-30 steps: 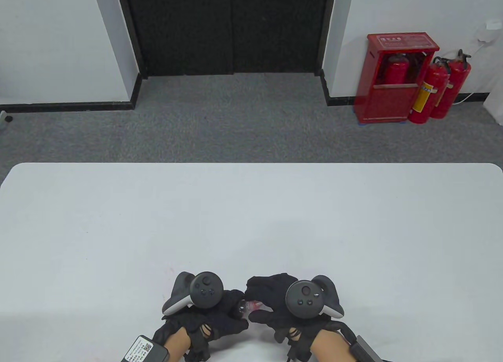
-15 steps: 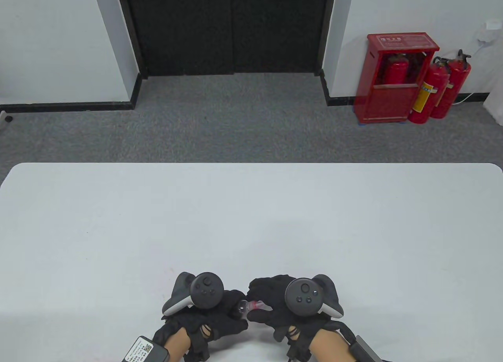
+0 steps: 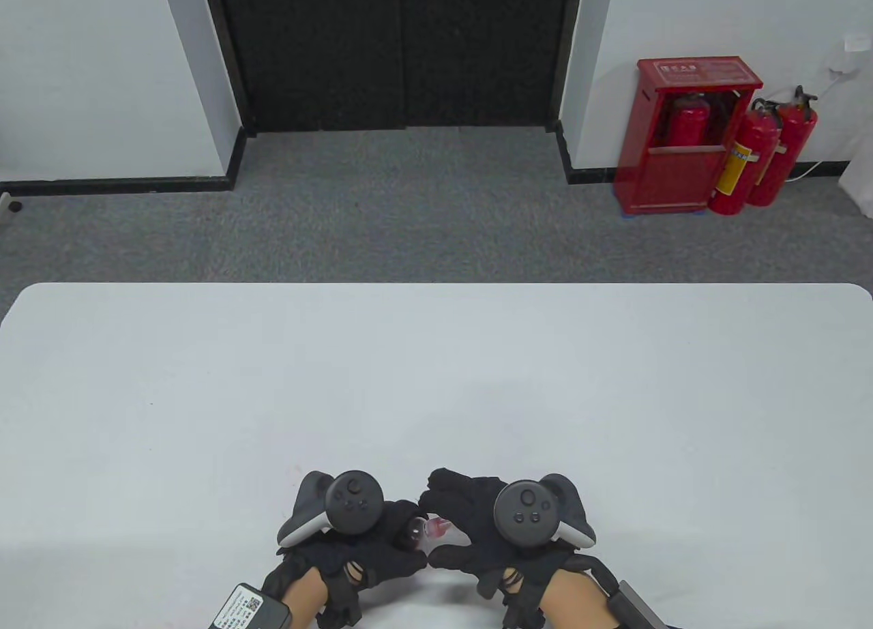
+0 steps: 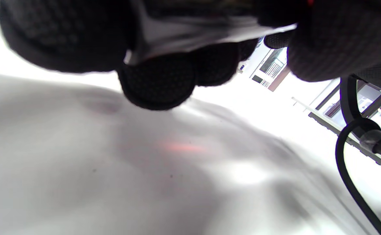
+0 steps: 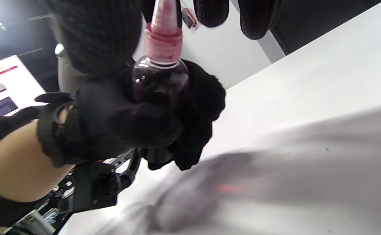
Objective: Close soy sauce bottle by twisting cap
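— Looking down at the white table (image 3: 436, 383), where do we find the small clear bottle of dark soy sauce (image 3: 416, 535)?

— We find it near the table's near edge, lying roughly sideways between our two black-gloved hands and raised off the surface. Our left hand (image 3: 368, 540) wraps around the body of the bottle; in the right wrist view the gloved fingers (image 5: 112, 120) curl closed around the dark glass-like belly (image 5: 159, 81), so only the shoulder and neck show.

— And the pinkish-red pointed plastic cap (image 5: 163, 36)?

— We see it sitting on the bottle's neck, its tip pointing toward our right hand (image 3: 477, 527). Our right thumb and fingers close in on the cap; from above, the cap (image 3: 438, 525) peeks out as a small red patch just between the two gloves. We cannot tell whether it is fully screwed down.

— What do we get from the left wrist view?

— Mostly blur: dark fingertips (image 4: 158, 81) bunched at the top over the pale tabletop, with a faint reddish reflection (image 4: 182, 147) below.

— Anything else around us?

— A grey round tracker (image 3: 353, 501) rides on each hand, and beyond the table, on the grey carpet, a red cabinet (image 3: 685, 134) stands by the wall with two red fire extinguishers (image 3: 760, 151) just beside it
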Demonstrator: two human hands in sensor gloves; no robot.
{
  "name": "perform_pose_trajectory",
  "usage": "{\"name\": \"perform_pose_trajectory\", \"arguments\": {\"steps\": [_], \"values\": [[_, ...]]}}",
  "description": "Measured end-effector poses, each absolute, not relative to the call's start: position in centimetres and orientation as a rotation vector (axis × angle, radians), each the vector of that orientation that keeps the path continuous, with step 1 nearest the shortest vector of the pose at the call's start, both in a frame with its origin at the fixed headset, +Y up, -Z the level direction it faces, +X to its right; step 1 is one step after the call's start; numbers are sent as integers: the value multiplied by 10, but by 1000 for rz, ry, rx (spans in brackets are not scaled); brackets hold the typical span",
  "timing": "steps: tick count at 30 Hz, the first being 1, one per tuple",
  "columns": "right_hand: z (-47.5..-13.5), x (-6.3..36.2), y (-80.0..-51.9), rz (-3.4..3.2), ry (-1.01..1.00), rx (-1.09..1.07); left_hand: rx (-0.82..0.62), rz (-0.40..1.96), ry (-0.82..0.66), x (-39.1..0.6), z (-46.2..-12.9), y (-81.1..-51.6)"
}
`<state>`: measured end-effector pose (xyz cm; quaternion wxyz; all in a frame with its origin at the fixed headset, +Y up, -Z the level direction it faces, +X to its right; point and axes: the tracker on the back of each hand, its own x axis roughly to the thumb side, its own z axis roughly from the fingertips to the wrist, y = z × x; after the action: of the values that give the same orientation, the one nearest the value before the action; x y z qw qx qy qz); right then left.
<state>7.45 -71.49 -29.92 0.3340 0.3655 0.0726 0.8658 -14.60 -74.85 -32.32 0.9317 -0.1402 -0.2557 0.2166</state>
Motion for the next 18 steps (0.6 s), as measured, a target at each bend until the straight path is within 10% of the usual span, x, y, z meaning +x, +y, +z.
{"name": "perform_pose_trajectory", "arguments": {"steps": [18], "values": [[-297,71,-713,2317,99,967,-286,464,-546,-142,-321,-749]]}}
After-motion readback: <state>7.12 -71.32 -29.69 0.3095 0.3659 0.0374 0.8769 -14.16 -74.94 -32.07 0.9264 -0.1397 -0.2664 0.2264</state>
